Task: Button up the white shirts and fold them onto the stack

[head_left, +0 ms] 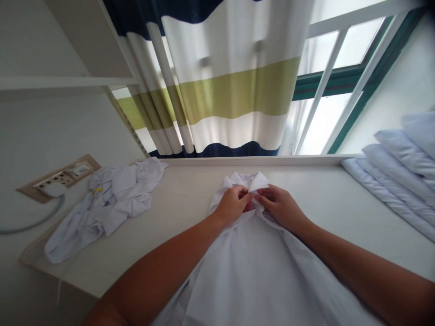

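A white collared shirt (251,271) stretches from the tabletop down toward me, its collar (258,181) at the far end. Near that collar my left hand (234,203) pinches the cloth between thumb and fingers. My right hand (277,204) grips the opposite edge of the shirt front, and the two thumbs nearly meet. Whatever small part of the shirt lies between the fingertips is hidden.
Another crumpled white garment (118,190) lies on the white table (185,194) at the left, by a wall socket (63,179) with a plugged-in cable. Folded white clothes (401,176) are stacked at the right. Behind hang a striped curtain (234,90) and a barred window.
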`<state>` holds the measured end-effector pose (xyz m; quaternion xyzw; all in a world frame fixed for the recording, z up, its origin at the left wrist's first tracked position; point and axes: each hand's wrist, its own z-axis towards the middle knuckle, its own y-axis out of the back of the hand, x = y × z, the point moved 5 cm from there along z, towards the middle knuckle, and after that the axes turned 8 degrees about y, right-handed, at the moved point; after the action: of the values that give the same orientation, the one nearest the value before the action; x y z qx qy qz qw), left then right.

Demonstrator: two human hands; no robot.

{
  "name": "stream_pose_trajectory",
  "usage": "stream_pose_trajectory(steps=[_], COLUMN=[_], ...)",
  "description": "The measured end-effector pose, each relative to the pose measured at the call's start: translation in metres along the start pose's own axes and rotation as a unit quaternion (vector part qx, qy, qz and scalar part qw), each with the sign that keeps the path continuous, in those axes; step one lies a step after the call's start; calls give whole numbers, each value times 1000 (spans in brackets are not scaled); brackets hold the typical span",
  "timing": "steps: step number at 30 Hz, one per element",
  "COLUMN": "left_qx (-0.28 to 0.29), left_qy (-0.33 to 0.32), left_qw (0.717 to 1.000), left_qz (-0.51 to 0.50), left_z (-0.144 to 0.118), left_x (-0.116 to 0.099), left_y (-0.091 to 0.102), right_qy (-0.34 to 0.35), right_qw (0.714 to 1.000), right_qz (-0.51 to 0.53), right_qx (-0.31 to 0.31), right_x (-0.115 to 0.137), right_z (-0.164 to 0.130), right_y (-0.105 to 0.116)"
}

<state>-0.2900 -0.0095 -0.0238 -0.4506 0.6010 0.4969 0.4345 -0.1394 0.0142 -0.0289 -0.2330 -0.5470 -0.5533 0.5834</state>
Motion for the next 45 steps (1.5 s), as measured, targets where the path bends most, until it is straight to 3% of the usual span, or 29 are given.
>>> stream_pose_trajectory(steps=[4,7,10,13,16,20,23,27,34,38,40,42,45], left_qx=[-35,-73,-47,-30,-38,-36,-25,-13,-41,27,15,-35,-92], left_qy=[-37,-56,5,15,-35,-42,-14,15,31,120,144,138,137], left_qw=[978,922,877,870,868,856,864,872,849,846,849,861,933], left_qz=[201,376,477,491,494,514,502,490,526,518,509,488,320], left_z=[-15,-38,-64,-82,-87,-85,-85,-86,-82,-88,-90,-88,-85], left_x=[-29,-46,-38,-25,-24,-30,-34,-38,-51,-55,-64,-79,-101], left_y=[23,46,61,63,55,50,52,54,71,90,100,109,109], right_qy=[-4,7,14,-21,-26,25,23,29,10,-32,-61,-86,-103], right_qw=[999,1000,1000,1000,991,929,905,917,947,967,973,973,962], right_qz=[31,25,26,10,-121,-341,-382,-357,-259,-161,-106,-33,113], right_qx=[-12,-6,-1,8,57,141,187,175,188,197,196,212,226], right_x=[-2,-2,4,12,26,42,47,57,67,65,65,67,79], right_z=[-2,-1,3,8,3,-23,-45,-54,-39,-35,-36,-38,-39], right_y=[1,1,1,2,5,10,12,16,22,26,28,27,23])
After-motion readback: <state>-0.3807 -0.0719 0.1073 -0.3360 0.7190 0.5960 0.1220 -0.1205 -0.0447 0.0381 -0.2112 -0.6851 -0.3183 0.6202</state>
